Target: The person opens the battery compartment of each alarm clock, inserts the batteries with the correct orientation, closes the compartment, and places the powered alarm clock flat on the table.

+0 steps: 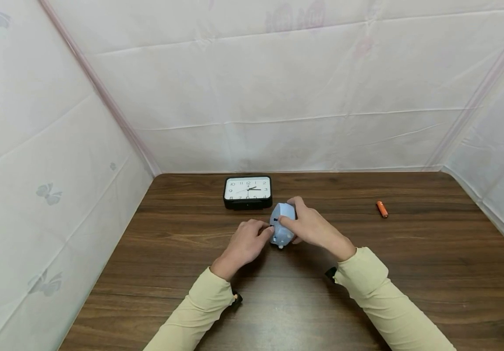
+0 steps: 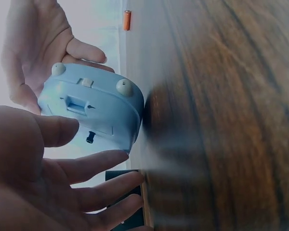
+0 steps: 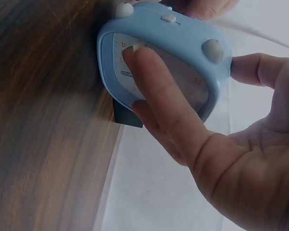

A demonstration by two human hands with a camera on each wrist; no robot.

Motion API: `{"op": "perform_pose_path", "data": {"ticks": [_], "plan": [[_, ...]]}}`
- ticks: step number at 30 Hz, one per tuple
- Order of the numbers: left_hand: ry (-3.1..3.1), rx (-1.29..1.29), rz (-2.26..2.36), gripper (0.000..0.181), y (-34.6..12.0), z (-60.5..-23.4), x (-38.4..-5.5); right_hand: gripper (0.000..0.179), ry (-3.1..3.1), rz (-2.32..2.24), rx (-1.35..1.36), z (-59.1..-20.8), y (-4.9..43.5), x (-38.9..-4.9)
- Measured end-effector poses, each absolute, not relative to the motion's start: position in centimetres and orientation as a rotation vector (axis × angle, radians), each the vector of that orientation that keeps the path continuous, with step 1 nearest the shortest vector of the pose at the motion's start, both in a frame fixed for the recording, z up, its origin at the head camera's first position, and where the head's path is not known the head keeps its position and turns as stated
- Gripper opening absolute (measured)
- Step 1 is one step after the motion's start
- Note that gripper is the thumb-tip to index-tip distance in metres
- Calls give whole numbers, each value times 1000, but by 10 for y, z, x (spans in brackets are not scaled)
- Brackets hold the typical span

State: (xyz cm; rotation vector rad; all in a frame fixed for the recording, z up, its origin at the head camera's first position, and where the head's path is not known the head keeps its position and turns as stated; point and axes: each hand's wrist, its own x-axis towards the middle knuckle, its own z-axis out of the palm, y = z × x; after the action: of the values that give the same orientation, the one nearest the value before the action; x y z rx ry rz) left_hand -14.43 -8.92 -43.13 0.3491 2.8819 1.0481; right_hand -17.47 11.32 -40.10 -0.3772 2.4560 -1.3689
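Note:
A small light-blue alarm clock (image 1: 282, 234) stands on edge on the wooden table (image 1: 410, 273). My right hand (image 1: 289, 210) grips it, with fingers across the dial (image 3: 192, 91) and the thumb (image 3: 260, 70) on the far side. My left hand (image 1: 266, 232) reaches its back (image 2: 94, 108). There the thumb (image 2: 58, 129) rests beside a small black knob (image 2: 90, 137), and the other fingers lie relaxed below it. A latched cover (image 2: 77, 103) shows on the back.
A black square clock (image 1: 247, 192) with a white dial stands just behind the blue one. An orange battery (image 1: 381, 208) lies on the table to the right. White cloth walls (image 1: 59, 185) enclose the table on three sides.

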Motion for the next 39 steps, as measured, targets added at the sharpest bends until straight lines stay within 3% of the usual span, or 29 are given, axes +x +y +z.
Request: {"op": "perform_pose_path", "data": {"ticks": [15, 22, 31, 39], "plan": [[2928, 320, 899, 35, -90, -434, -146, 55, 2580, -1261, -337, -394, 115, -172], [2942, 345, 878, 33, -90, -434, -146, 40, 2766, -985, -396, -391, 116, -169], [2938, 366, 910, 29, -90, -434, -145, 36, 2870, -775, -453, -394, 119, -168], [2936, 359, 923, 26, -90, -433, -143, 14, 2904, -647, -507, -396, 119, -168]]}}
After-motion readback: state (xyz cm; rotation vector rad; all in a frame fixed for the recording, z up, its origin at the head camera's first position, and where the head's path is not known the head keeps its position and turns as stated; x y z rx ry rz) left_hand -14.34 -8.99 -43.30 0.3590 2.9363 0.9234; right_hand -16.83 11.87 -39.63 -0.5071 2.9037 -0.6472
